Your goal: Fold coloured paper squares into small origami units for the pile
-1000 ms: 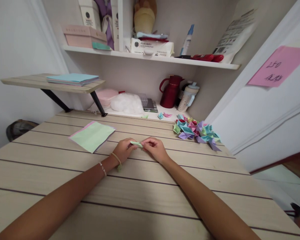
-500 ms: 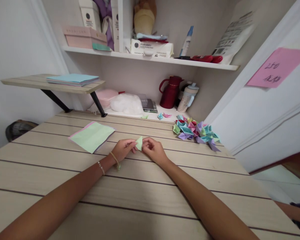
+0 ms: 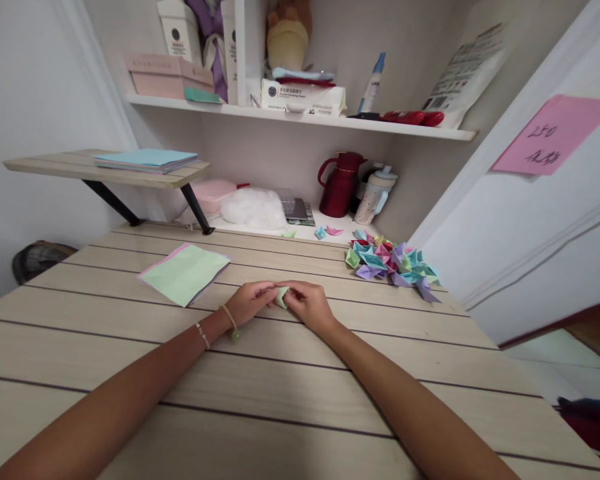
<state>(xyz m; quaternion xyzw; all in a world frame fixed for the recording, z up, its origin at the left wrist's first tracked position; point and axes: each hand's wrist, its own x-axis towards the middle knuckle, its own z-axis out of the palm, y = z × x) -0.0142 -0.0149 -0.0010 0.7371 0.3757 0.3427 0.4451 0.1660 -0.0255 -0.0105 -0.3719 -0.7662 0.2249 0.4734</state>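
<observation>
My left hand (image 3: 250,302) and my right hand (image 3: 307,305) meet over the middle of the wooden table (image 3: 280,400). Between their pinched fingertips is a small folded piece of light green paper (image 3: 282,295), mostly hidden by the fingers. Both hands rest low on the tabletop. A stack of flat coloured sheets (image 3: 184,272), green on top, lies to the left of my left hand. A heap of finished folded paper shapes (image 3: 393,261) in several colours lies to the right, near the wall.
At the back stand a red jug (image 3: 341,183), a pale lidded cup (image 3: 375,193), a white plastic bag (image 3: 254,207) and a pink box (image 3: 213,193). A small raised shelf (image 3: 105,170) holds paper at left. A pink note (image 3: 555,135) hangs on the right wall.
The green piece lay flat between my fingertips, then stood up as a small triangle, and is now pressed lower between both hands, which have drawn closer together.
</observation>
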